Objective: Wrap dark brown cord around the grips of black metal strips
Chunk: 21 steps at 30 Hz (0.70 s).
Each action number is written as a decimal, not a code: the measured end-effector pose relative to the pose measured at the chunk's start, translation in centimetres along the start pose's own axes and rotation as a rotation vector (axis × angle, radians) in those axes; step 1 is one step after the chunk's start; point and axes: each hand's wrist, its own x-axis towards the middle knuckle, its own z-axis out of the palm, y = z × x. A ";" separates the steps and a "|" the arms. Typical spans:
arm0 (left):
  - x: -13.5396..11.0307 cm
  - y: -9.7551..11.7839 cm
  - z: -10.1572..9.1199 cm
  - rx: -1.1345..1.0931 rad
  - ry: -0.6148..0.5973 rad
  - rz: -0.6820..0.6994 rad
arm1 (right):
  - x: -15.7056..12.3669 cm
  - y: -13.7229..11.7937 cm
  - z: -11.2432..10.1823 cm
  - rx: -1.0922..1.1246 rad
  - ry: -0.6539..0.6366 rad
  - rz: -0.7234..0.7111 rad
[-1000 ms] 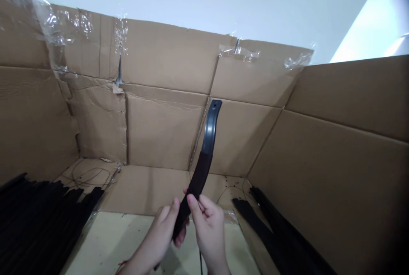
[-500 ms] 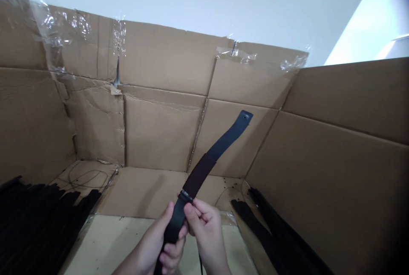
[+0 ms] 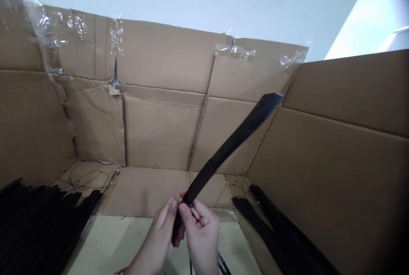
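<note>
Cardboard (image 3: 162, 130) takes up most of the view, standing as a creased back panel with side panels to left and right. Above it is a pale wall (image 3: 191, 2). A pile (image 3: 38, 224) of long black pieces lies at the left, their far ends uneven. Between the sides, a cream board (image 3: 111, 245) covers the near floor, marked with small dark specks. A few black strips (image 3: 265, 228) lie at the right, beside the right panel. The bar (image 3: 239, 136), dark and gently curved, is held up in front of the back panel, over the board's far edge, tilted so its far end points up and right. The right hand (image 3: 202, 228) pinches it between thumb and bent fingers, at the lower end of the sleeve. The left hand (image 3: 161, 224) grips it just beside, thumb on top and fingers curled underneath, partly hidden. The sleeve (image 3: 201, 183), dark brown, wraps around the bar just above both hands. Clear tape (image 3: 234, 51) crosses a slit in the back panel. A red band (image 3: 120, 271) circles the left wrist.
</note>
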 end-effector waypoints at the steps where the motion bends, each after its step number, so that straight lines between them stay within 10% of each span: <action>1: -0.1 -0.1 0.1 0.001 0.044 0.025 | 0.0 0.1 0.1 -0.006 0.019 -0.007; 7: -0.1 0.8 -1.4 -0.307 -0.561 -0.423 | 0.0 -0.5 -0.4 -0.050 -0.079 0.049; 12: -0.4 0.7 0.0 -0.048 -0.125 -0.090 | 0.3 -1.3 -0.2 -0.101 -0.004 -0.021; 17: -0.7 0.8 0.4 -0.195 -0.266 -0.371 | 0.2 -1.7 -0.3 -0.072 -0.210 0.050; 21: -0.3 1.6 -0.2 -0.119 -0.033 -0.079 | 0.3 -1.4 -0.1 -0.050 -0.068 -0.019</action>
